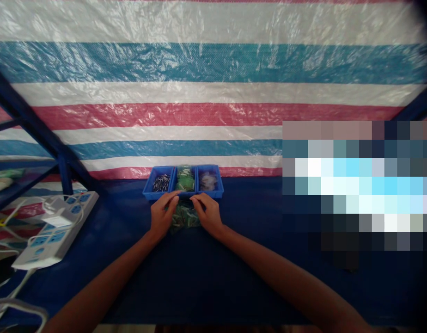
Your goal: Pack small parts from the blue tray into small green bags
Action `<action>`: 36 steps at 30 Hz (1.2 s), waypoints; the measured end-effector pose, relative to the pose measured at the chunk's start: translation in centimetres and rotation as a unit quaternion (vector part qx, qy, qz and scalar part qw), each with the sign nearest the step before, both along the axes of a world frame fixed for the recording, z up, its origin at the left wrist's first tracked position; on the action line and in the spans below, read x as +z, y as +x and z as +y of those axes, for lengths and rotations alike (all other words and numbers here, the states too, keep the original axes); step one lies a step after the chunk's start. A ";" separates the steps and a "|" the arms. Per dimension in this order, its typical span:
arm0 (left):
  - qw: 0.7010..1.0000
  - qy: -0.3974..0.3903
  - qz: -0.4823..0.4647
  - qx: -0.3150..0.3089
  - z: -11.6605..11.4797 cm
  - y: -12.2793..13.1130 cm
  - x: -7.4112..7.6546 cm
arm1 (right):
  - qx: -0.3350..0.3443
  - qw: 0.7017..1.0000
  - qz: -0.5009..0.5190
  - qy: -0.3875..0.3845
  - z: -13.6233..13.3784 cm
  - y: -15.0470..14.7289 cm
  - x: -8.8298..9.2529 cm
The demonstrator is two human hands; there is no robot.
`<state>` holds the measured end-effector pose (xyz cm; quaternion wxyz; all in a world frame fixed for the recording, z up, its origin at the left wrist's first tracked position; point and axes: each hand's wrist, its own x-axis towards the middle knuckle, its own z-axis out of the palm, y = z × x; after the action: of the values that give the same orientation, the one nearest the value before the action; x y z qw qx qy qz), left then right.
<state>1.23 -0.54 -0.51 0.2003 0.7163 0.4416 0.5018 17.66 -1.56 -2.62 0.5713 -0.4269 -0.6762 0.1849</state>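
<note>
Bare forearms (269,264) taper to narrow wrists (223,231), with the left hand (161,213) and right hand (208,211) likewise bare.

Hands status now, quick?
Left hand: fingers curled inward by the green bag; whether they grip anything can't be told.
Right hand: fingers curled inward opposite; grip can't be told either.

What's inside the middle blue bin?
Green material, with pale, shiny bits showing toward the far end. Whatever lies beneath it is covered and can't be seen.

Single head-worn view, forward and down (fairly near the tabletop (199,277)).
</note>
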 end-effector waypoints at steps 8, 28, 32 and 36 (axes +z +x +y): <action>0.999 -0.018 -0.018 0.020 0.5 -0.2 -1.1 | -0.007 0.999 0.031 0.010 -0.1 0.0 -0.1; 0.996 -0.069 0.009 -0.049 0.0 0.0 -0.8 | 0.035 0.999 0.011 0.014 0.0 0.1 -0.1; 0.996 -0.067 0.028 -0.054 -0.1 -0.1 -0.7 | 0.046 0.999 0.015 0.015 0.0 0.0 -0.3; 0.995 -0.072 0.030 -0.055 -0.1 -0.1 -0.7 | 0.065 0.998 0.015 0.020 0.0 0.0 -0.5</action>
<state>1.14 -0.67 -1.21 0.2655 0.7377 0.4425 0.4352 17.65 -1.52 -3.09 0.5764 -0.3675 -0.6974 0.2150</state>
